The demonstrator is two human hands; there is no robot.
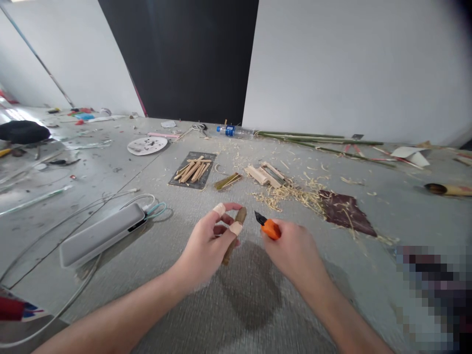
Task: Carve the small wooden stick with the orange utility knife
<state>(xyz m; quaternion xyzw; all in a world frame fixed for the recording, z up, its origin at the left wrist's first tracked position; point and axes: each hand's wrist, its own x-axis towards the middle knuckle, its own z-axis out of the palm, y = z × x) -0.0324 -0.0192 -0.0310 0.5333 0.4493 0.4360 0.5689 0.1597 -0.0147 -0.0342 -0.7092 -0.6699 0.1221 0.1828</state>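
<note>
My left hand, with tape or bandages around the thumb and a finger, is closed on a narrow brownish-green bamboo strip. The strip stands tilted, its lower end showing beneath the hand. Just to the right, my right hand grips an orange utility knife. Its dark blade points up and left toward the strip, with a small gap between them. Beyond the hands lie a short green bamboo piece, several split pale bamboo pieces and a heap of curled shavings.
Pale sticks lie on a dark board. A power bank with cables sits left. Behind are a white plate, a plastic bottle and long green stalks. A dark brown sheet lies right.
</note>
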